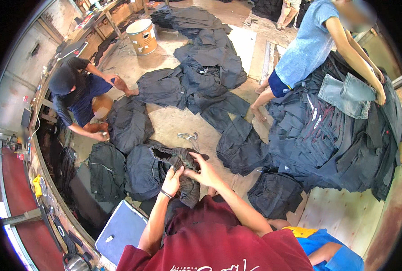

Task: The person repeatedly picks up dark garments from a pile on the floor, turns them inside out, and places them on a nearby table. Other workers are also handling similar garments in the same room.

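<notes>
In front of me I hold a dark grey-black garment with a gathered elastic waistband, apparently a pair of trousers or shorts (189, 193). My left hand (171, 181) is closed on the band, its thumb pointing up. Across from it, my right hand (202, 171) pinches the same band with bent fingers. The waist opening gapes toward the far left, and the rest of the cloth hangs below my hands. Just left of it lies a heap of dark garments (142, 180), partly covered by the held one.
Dark clothes (205, 86) lie in a line along the floor. At the right, a person in a light blue shirt (307, 40) leans over a big dark pile (327, 144). Another person (76, 86) sits left. A blue board (119, 230), a drum (142, 38) and someone in blue (332, 248) are around.
</notes>
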A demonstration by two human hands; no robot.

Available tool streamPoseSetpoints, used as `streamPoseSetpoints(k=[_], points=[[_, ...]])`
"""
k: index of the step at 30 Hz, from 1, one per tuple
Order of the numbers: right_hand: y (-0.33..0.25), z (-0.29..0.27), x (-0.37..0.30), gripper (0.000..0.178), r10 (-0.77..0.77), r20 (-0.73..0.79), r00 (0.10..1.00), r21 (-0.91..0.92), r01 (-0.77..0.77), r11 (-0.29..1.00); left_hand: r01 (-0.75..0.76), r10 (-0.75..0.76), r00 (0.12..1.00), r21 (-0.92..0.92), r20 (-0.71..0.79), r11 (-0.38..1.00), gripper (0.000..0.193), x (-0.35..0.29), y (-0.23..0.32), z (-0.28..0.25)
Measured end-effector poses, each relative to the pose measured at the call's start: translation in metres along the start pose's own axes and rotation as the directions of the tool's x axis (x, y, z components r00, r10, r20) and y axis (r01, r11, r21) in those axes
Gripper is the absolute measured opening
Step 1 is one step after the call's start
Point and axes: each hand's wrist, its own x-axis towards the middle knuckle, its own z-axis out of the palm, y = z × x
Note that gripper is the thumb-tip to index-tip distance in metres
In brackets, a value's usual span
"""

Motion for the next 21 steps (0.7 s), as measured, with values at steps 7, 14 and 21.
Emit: streamPoseSetpoints(k=[7, 14, 21], points=[[0.005, -0.061, 0.010, 0.043, 0.235, -0.067, 0.970, 0.350, -0.197, 0.916, -0.297, 0.363, 0.929, 0.723, 0.068, 0.624, 0.036, -0.026, 0.084, 0.000], [-0.013, -0.082, -0.012, 0.035, 0.329, -0.069, 0.942, 0.700, -0.189, 0.689, -0.351, 0.468, 0.880, 0.781, 0.086, 0.517, 0.050, -0.077, 0.141, 0.056], [-0.033, -0.068, -0.032, 0.040, 0.424, -0.127, 0.897, 0.696, -0.224, 0.682, -0.353, 0.362, 0.912, 0.817, 0.192, 0.456, 0.057, -0.095, 0.134, 0.075]])
